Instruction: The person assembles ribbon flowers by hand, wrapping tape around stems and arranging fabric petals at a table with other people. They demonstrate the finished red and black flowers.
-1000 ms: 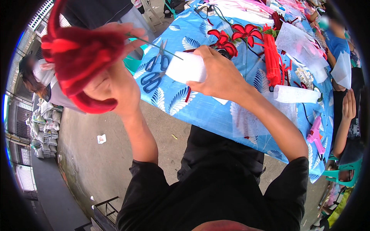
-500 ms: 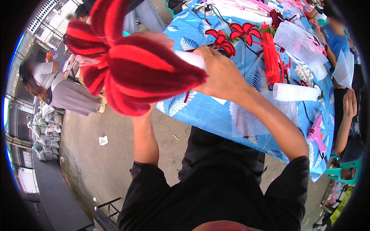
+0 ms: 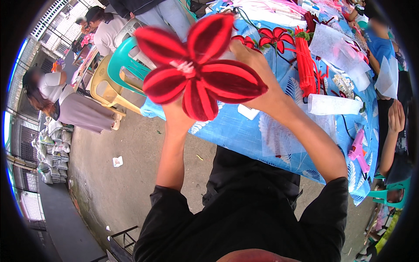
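Note:
A large red artificial flower (image 3: 200,83), its fuzzy petals bright red at the edges and dark red inside, is held up in front of me. My left hand (image 3: 179,115) is closed on the flower from behind and below; the petals hide its fingers. On the other side, my right hand (image 3: 255,81) is closed just behind the right petals, with a bit of white wrapping sheet (image 3: 226,55) at its fingers. The stem is out of sight behind the bloom. Smaller red flowers (image 3: 276,38) lie on the table beyond my right hand.
On the blue leaf-patterned tablecloth (image 3: 231,131) lie a bundle of red fuzzy stems (image 3: 307,65), a white roll (image 3: 334,105), translucent sheets (image 3: 336,48) and a pink glue gun (image 3: 358,151). Chairs, green (image 3: 120,65) and yellow (image 3: 102,81), stand left. Other people are around the table and farther left.
The flower has moved right and turned, so its petals now spread open toward me. My left hand has shifted right with it. The chairs at the left have come into view.

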Demonstrator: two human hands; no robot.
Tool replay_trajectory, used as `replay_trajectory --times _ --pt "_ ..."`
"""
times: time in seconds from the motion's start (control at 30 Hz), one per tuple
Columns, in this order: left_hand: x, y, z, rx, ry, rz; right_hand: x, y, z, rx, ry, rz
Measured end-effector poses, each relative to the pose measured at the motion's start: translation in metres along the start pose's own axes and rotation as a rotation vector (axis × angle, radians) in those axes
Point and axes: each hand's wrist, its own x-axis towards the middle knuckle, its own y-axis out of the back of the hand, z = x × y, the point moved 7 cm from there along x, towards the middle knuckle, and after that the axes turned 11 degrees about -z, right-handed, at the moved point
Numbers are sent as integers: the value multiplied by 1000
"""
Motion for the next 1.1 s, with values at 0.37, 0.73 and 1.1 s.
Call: replay_trajectory --times 0.37,0.73,1.1 --pt "7 -9 -2 -147 50 -62 13 18 -3 96 -62 -42" --pt "18 -15 -22 -388 284 -117 12 6 14 185 -304 -189" --pt "20 -5 -24 -389 235 -40 17 10 9 103 -229 -121"
